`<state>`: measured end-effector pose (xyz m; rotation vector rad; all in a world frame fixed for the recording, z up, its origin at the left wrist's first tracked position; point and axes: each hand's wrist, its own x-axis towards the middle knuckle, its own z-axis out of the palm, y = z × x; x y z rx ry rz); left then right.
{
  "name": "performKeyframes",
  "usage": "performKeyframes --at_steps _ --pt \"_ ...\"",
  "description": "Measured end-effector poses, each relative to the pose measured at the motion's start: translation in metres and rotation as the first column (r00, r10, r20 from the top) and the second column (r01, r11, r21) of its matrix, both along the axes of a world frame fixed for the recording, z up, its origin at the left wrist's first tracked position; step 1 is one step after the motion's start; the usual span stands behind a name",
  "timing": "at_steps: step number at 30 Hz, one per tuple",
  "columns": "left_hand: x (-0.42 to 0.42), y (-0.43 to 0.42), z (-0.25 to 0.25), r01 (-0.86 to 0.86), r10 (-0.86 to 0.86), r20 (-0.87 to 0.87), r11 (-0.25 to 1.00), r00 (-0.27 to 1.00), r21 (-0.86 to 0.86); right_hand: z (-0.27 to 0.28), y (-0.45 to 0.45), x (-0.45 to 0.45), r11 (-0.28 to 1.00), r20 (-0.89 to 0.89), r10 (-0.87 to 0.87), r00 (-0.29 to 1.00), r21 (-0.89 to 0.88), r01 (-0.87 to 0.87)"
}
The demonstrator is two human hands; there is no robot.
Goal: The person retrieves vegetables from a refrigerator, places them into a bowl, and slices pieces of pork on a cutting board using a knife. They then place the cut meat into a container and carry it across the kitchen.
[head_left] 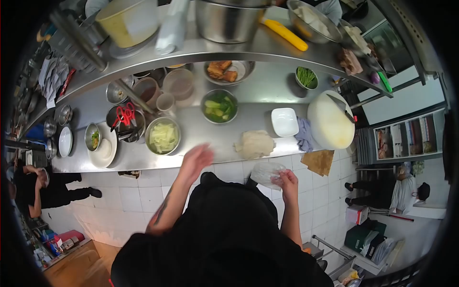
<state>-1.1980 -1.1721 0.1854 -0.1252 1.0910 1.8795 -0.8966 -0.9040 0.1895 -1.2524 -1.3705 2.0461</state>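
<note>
My left hand (197,158), slightly blurred, is raised by the counter's front edge with its fingers stretched out and nothing seen in them. Closest to it on the counter is a steel bowl of pale green cut vegetables (163,136). My right hand (287,181) pinches a clear thin plastic bag (267,175), which hangs in front of the counter edge over the floor. Between the hands, a beige crumpled flat piece (256,144), perhaps a cloth, lies on the steel counter (205,143). Behind it are a square white dish (285,122) and a bowl of greens in liquid (219,106).
To the right are a blue-grey cloth (304,134) and a round cutting board (330,124) bearing a knife (342,107). Red-handled scissors (125,115) stand in a pot at left. A steel shelf (229,50) overhangs the back. People stand at far left and right.
</note>
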Motion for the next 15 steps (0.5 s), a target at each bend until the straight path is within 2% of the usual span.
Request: performKeyframes --at_steps 2,3,5,6,7,8,9,10,11,13,14,15 --pt "-0.038 0.11 0.026 0.068 -0.057 -0.168 0.996 0.984 0.06 -0.005 0.023 0.018 1.0 -0.028 0.015 1.0 0.015 -0.014" --pt "-0.078 0.163 -0.012 0.049 -0.032 -0.18 0.994 0.983 0.093 -0.007 0.034 0.031 0.999 -0.043 0.029 0.999 0.032 -0.028" --pt "-0.15 0.231 -0.055 -0.146 0.142 -0.148 0.989 0.979 -0.015 0.001 0.062 0.049 0.997 -0.074 0.041 0.996 0.075 -0.035" --pt "-0.161 0.255 -0.051 -0.358 0.358 -0.097 0.934 0.929 0.016 0.006 0.078 0.056 0.992 -0.101 0.064 0.993 0.111 -0.052" --pt "-0.188 0.27 -0.064 -0.386 0.382 -0.071 0.921 0.921 -0.048 0.012 0.094 0.068 0.991 -0.102 0.062 0.993 0.122 -0.05" --pt "-0.206 0.282 -0.074 -0.483 0.478 -0.071 0.861 0.875 -0.159 0.017 0.109 0.08 0.988 -0.08 0.065 0.995 0.146 -0.053" --pt "-0.216 0.278 -0.073 -0.451 0.413 -0.193 0.862 0.89 -0.233 0.018 0.123 0.096 0.987 -0.062 0.055 0.997 0.157 -0.045" --pt "-0.247 0.268 -0.107 -0.442 0.382 -0.288 0.877 0.878 -0.187 0.015 0.138 0.116 0.986 -0.056 0.056 0.997 0.161 -0.046" --pt "-0.232 0.277 -0.086 -0.633 0.62 -0.225 0.774 0.751 0.023 0.012 0.151 0.138 0.989 -0.06 0.024 0.998 0.147 -0.015" --pt "-0.227 0.274 -0.067 -0.687 0.637 -0.362 0.727 0.68 -0.011 0.009 0.179 0.182 0.987 0.022 0.021 1.0 0.158 -0.024" --pt "-0.213 0.274 -0.056 -0.688 0.636 -0.371 0.725 0.677 -0.013 0.005 0.193 0.204 0.988 0.016 0.023 1.0 0.15 -0.025" --pt "-0.2 0.266 -0.045 -0.669 0.586 -0.481 0.743 0.652 -0.003 -0.002 0.205 0.227 0.991 0.05 -0.025 0.998 0.134 0.018"
